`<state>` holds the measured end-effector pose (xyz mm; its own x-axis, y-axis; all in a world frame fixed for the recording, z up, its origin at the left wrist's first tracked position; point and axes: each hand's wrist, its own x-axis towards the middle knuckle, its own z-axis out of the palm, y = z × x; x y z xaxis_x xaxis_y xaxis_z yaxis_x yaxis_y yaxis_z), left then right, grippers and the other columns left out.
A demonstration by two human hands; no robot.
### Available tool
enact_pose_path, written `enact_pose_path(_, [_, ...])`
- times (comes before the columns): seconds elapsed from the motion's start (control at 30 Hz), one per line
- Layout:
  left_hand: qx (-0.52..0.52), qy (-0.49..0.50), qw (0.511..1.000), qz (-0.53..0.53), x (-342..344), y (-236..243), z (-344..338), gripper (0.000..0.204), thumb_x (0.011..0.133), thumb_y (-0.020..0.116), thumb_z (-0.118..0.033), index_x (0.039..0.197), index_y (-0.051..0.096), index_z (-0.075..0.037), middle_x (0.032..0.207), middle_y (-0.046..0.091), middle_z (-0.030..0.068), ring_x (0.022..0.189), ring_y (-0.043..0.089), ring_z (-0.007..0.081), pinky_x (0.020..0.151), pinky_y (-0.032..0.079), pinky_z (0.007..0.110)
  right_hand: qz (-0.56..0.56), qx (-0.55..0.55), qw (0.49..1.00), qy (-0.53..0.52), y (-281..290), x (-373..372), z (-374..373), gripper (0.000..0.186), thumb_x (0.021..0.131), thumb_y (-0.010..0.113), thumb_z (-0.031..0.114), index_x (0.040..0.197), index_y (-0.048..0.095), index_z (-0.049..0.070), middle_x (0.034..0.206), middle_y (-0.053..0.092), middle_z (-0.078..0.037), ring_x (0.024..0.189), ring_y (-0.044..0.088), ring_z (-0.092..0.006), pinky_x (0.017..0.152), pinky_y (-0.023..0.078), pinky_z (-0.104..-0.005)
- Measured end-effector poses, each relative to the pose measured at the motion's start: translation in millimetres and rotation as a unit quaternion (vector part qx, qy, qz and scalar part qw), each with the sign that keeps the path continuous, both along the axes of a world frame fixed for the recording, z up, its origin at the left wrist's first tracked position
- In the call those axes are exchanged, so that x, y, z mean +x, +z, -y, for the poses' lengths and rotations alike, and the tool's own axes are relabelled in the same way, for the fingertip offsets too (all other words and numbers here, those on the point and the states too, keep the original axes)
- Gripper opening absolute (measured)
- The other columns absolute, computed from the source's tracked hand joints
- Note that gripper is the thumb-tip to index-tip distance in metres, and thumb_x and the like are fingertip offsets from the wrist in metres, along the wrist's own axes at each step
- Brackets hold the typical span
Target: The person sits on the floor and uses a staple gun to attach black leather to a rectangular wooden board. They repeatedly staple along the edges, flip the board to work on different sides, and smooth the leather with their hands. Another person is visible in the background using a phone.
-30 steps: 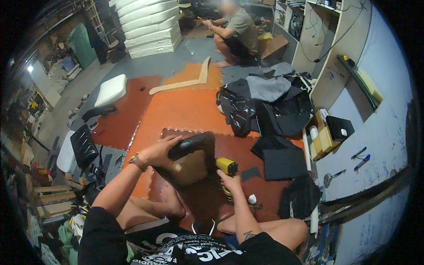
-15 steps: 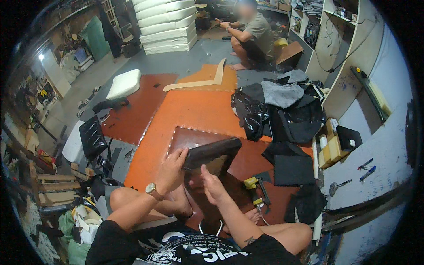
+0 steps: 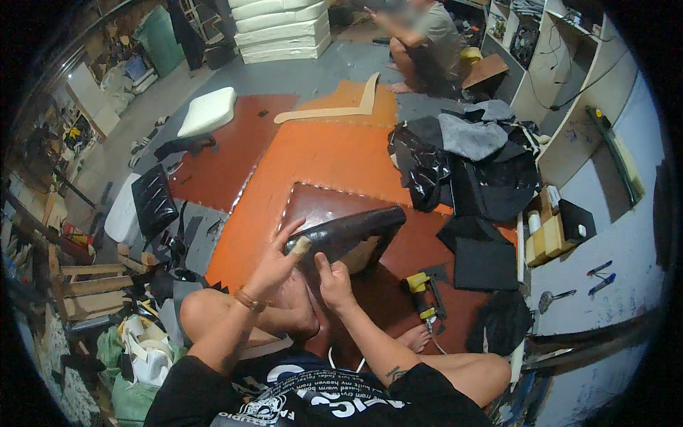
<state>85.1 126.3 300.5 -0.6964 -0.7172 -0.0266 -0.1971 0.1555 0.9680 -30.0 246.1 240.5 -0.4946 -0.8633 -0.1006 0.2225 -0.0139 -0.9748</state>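
A black leather-covered seat cushion [image 3: 356,229] stands tilted in front of me, its light brown underside partly facing me. My left hand [image 3: 276,265] grips its left end, thumb on the near side and fingers on the cover. Close beside it, my right hand [image 3: 336,283] is closed at the cushion's lower left edge, thumb pointing up; what lies inside its curled fingers is hidden. A yellow and black staple gun [image 3: 425,295] lies to the right, near my foot, with a thin hose attached.
Orange and brown leather sheets [image 3: 324,156] cover the floor ahead, with an L-shaped tan strip [image 3: 334,112] on them. Black cover pieces [image 3: 491,171] are heaped at right. A white foam pad [image 3: 208,112] lies far left. Another person [image 3: 420,43] squats at the back.
My right hand has gone from open fingers to a closed hand against the cushion's edge. My left thumb now presses on the cushion's near side. The whole view has shifted slightly.
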Motion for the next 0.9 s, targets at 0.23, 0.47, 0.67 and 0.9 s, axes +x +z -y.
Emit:
enact_pose_path(0.23, [-0.186, 0.029, 0.980, -0.057, -2, -41, 5, 0.057, 0.090, 0.081, -0.009, 0.143, 0.060, -0.006, 0.128, 0.069, 0.0105, 0.117, 0.066, 0.0193, 0.101, 0.055, 0.035, -0.039, -0.044, 0.998, -0.008, -39, 4, 10, 0.054, 0.108, 0.060, 0.044, 0.075, 0.064, 0.000, 0.066, 0.054, 0.004, 0.067, 0.046, -0.0079, 0.058, 0.039, -0.0337])
enact_pose_path(0.47, [-0.186, 0.044, 0.981, -0.040, -15, -26, 16, 0.050, 0.083, 0.088, -0.014, 0.128, 0.068, -0.006, 0.119, 0.074, 0.0135, 0.109, 0.072, 0.0250, 0.095, 0.057, 0.038, -0.266, 0.157, 0.937, -0.162, -144, -103, -36, 0.034, 0.096, 0.070, 0.027, 0.105, 0.072, -0.006, 0.102, 0.074, -0.028, 0.100, 0.071, -0.0450, 0.083, 0.054, -0.0477])
enact_pose_path(0.67, [-0.266, 0.088, 0.960, 0.008, -63, -6, 20, 0.048, 0.085, 0.087, -0.017, 0.127, 0.067, -0.005, 0.110, 0.077, 0.0164, 0.098, 0.076, 0.0242, 0.087, 0.059, 0.036, -0.220, 0.603, 0.759, -0.109, -224, -181, -134, 0.095, 0.086, 0.080, 0.029, 0.161, 0.026, 0.006, 0.148, 0.053, -0.027, 0.136, 0.053, -0.0452, 0.113, 0.041, -0.0612])
enact_pose_path(0.9, [-0.253, 0.167, 0.953, 0.011, -54, -13, 3, 0.048, 0.086, 0.086, -0.015, 0.128, 0.066, -0.005, 0.112, 0.077, 0.0159, 0.105, 0.076, 0.0248, 0.090, 0.059, 0.036, -0.208, 0.622, 0.753, -0.057, -200, -161, -140, 0.131, 0.073, 0.093, 0.045, 0.168, 0.009, 0.011, 0.156, 0.048, -0.026, 0.143, 0.050, -0.0406, 0.121, 0.032, -0.0598])
